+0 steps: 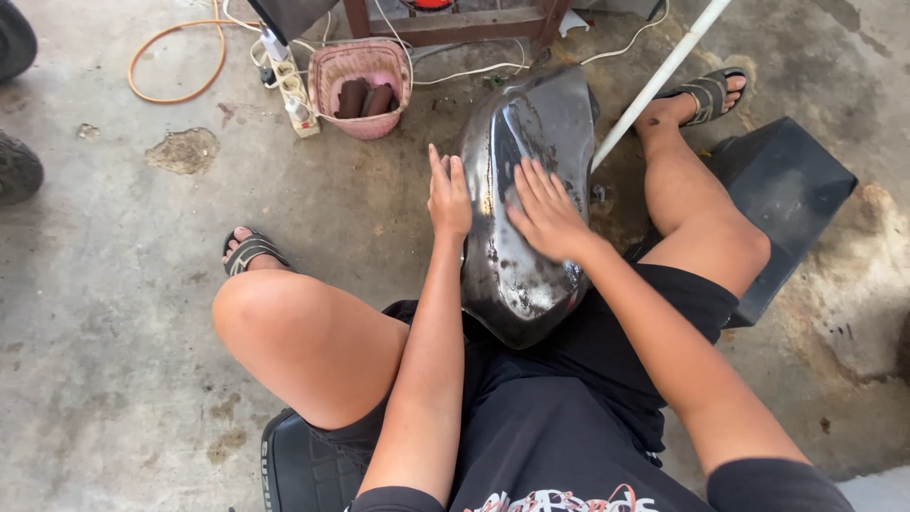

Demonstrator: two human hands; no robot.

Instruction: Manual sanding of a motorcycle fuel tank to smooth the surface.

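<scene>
A dark, glossy, curved metal shell like a motorcycle tank (526, 133) stands on end between my knees, its lower end against my lap. My left hand (448, 194) lies flat against its left edge, fingers straight and together. My right hand (545, 213) presses palm-down on its front face, fingers spread; I cannot tell whether something thin lies under that palm. The shell's surface looks scuffed and streaked along a central seam.
I sit low on a black seat (299, 465) on a stained concrete floor. A pink basket (360, 81) holding brown rolls, a power strip (289, 81), an orange hose (175, 62), a white pipe (664, 71) and a black box (787, 190) lie around. Tyres (17, 166) show at the left.
</scene>
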